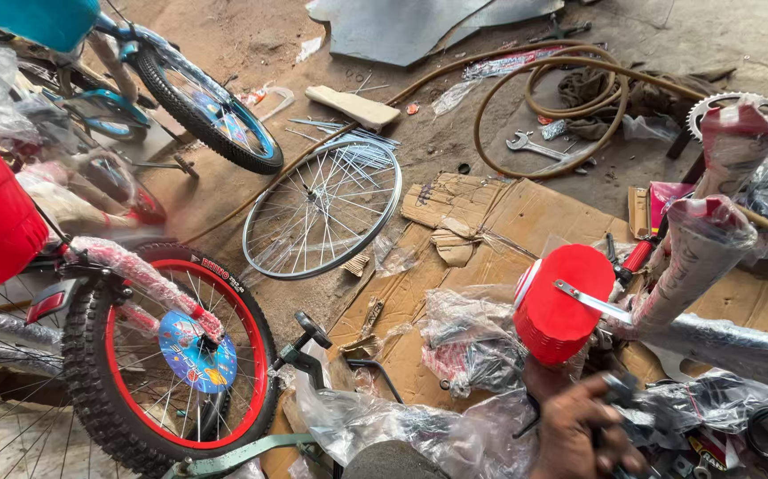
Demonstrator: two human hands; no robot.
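Fingers of the right hand curl in a closed grip on a dark part.

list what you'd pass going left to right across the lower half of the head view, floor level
red-rimmed bicycle wheel with knobby tyre → bare spoked wheel rim → clear plastic bag of parts → red plastic drum with metal bracket → hand → wrapped bicycle frame tube

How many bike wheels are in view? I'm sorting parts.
3 clear: a red-rimmed wheel at lower left, a bare spoked rim lying mid-floor, a blue-rimmed wheel at upper left. Spokes at the bottom-left corner hint at another.
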